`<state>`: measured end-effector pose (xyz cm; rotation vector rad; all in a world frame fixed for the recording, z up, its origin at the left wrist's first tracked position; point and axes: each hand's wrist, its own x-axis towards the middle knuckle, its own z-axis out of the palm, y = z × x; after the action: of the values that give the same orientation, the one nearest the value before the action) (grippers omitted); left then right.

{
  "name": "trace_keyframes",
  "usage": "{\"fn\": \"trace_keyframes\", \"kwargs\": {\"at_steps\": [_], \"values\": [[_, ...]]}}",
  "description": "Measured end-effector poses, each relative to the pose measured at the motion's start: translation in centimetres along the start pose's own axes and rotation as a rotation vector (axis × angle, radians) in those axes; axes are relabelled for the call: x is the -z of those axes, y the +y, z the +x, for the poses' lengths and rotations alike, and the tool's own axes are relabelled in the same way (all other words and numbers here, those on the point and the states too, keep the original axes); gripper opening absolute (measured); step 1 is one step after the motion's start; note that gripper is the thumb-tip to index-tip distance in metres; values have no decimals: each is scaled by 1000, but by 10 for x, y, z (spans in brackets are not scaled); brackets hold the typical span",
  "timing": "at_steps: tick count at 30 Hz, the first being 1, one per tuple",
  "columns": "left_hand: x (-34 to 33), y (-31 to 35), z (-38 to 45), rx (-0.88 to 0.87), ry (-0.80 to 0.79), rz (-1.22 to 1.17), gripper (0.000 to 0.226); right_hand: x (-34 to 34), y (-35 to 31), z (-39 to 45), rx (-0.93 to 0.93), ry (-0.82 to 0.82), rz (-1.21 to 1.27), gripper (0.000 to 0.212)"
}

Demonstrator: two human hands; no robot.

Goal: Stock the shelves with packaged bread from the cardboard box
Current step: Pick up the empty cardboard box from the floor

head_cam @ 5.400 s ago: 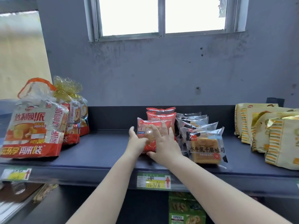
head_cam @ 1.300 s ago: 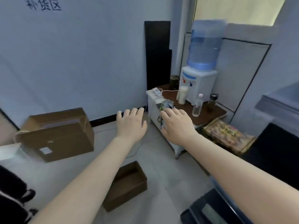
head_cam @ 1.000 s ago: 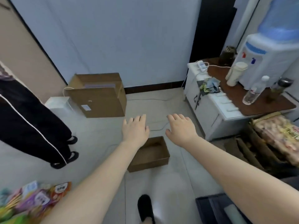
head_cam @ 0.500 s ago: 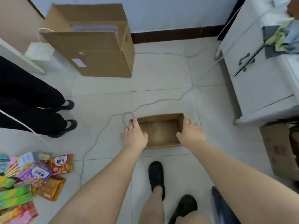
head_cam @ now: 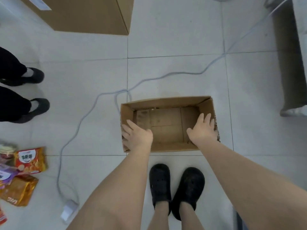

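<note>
While both hands (fingers spread) touch its walls, cardboard box sits open

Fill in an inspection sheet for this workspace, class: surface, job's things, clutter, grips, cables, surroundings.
Surface: pale tiled floor.
Job's things: open box on the floor, no bread seen inside.
Clutter: snack packs at left.
Grips: left hand on the box's left wall, right hand on its right wall, fingers straight.
Cables: grey cable loops past the box to an adapter.
Surroundings: big carton, bystander's shoes, wearer's shoes.
</note>
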<state>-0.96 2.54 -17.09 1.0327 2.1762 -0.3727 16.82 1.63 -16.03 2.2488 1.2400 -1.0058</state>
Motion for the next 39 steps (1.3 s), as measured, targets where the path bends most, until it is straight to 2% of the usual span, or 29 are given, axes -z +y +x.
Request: {"fn": "trace_keyframes", "kwargs": {"at_steps": [4,8,14,18,24,32,39], "values": [[-23,-2,46,-6,35,85,80,-21,6,49,-31,11,-111,76],[-36,-6,76,-17,63,129,82,-35,10,82,-94,9,-109,76],[-44,-1,95,103,88,-22,89,-48,11,99,-158,113,-57,75],[-42,4,103,245,102,-146,89,-47,13,105,-221,106,-36,63],[-31,6,111,235,151,-183,82,-30,-3,113,-283,107,100,61],[25,4,116,240,261,-217,77,15,-37,105,-136,177,217,56],[131,26,80,166,379,-254,74,88,-68,41,-131,233,340,51]]}}
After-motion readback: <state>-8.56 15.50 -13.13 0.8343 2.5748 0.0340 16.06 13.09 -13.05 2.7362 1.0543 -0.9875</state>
